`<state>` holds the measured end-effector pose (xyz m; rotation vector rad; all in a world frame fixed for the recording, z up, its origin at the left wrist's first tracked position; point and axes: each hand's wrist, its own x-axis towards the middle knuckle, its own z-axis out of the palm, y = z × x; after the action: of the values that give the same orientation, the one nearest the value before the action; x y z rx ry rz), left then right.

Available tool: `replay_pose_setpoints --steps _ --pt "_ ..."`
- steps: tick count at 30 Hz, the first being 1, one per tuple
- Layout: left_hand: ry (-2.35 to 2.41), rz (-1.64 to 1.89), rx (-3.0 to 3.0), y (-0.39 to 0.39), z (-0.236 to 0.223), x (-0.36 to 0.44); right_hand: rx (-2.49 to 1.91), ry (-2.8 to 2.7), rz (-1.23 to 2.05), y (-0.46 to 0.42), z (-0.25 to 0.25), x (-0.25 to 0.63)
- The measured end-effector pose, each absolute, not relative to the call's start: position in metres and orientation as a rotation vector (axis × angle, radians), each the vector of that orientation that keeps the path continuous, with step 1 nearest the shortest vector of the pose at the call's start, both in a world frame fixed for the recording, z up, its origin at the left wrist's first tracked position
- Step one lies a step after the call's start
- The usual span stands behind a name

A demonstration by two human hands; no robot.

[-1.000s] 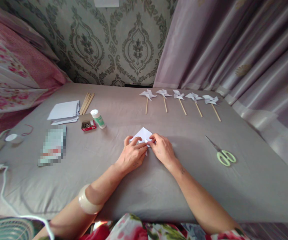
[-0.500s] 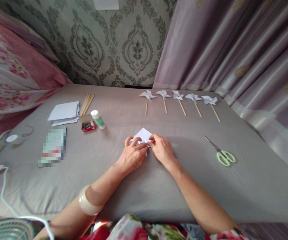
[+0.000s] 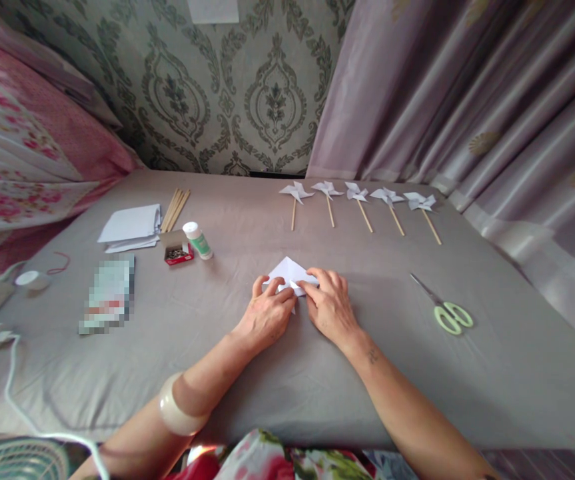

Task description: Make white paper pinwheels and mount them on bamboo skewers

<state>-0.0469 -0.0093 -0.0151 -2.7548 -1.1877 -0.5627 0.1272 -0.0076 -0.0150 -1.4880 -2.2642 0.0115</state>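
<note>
A white paper piece lies on the cloth-covered surface in the middle, one corner pointing away from me and folded points near its centre. My left hand holds its left and near side, with fingers bent and the tips pressed in at the centre. On the right side, my right hand grips the paper, thumb at the folded centre and index finger further out on the edge. My fingers hide much of the near half.
Several paper pinwheels on sticks line the back right. Green-handled scissors lie at right. On the left are a paper stack, wooden sticks, a small red box of metal bits, a white-green bottle and a blurred packet.
My right hand has moved slightly right, its fingers loosening from a pinch at the centre and stretching over the paper's right side. The left hand stays almost in place.
</note>
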Motion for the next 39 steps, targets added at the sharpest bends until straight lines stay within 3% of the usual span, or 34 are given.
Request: replay_pose_setpoints --steps 39 --pt "-1.241 -0.579 -2.782 -0.0096 -0.0149 -0.0468 -1.474 -2.401 -0.002 -0.0067 -0.0125 0.1195"
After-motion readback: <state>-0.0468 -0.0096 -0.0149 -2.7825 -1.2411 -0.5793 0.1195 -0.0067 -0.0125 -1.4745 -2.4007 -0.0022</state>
